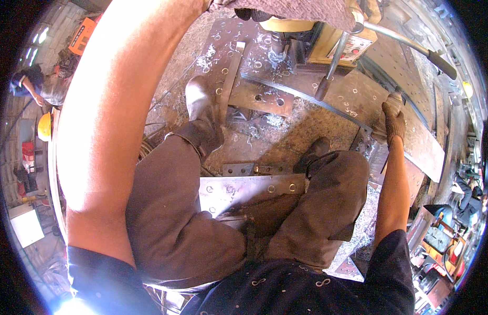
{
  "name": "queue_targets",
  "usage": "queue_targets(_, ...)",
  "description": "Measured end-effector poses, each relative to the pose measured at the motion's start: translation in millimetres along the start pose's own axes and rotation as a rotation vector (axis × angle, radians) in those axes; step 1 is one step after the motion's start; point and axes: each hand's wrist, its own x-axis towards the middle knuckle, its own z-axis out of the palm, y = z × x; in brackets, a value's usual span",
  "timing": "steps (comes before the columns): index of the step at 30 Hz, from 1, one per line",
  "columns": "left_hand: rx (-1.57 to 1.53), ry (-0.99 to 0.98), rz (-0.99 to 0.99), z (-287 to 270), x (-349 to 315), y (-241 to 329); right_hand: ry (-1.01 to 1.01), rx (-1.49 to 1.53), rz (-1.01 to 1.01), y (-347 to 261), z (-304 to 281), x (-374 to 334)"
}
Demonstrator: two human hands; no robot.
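Note:
My left hand (296,11), in a grey-brown knit glove, lies across the top of a yellow drill press (333,44) at the upper edge. Its fingers are partly cut off by the frame, so their grip is unclear. Beside it, the drill's feed handle (333,65) spreads metal arms with black grips. Below the drill head, the cutter (278,44) stands among metal shavings over a steel plate (312,81). To the right, my gloved right hand (394,118) is closed near the plate's edge, around something I cannot make out. A thin dark rod shows below that hand.
Between my legs lies a steel plate with holes (249,191). A flat steel bar (232,79) crosses near my left boot (202,102). More drilled plates (406,58) lie at the far right. A person (31,84) works at the far left near a yellow helmet (44,127).

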Motion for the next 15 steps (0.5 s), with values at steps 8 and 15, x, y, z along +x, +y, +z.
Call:
queue_targets(8,0.004,-0.194,0.034,-22,4,6,0.605,0.172,-0.216,-83,-11,-69)
queue_targets(15,-0.663,-0.057,-0.057,-16,-7,-1,0.605,0.617,-1.315,-303,-91,-206)
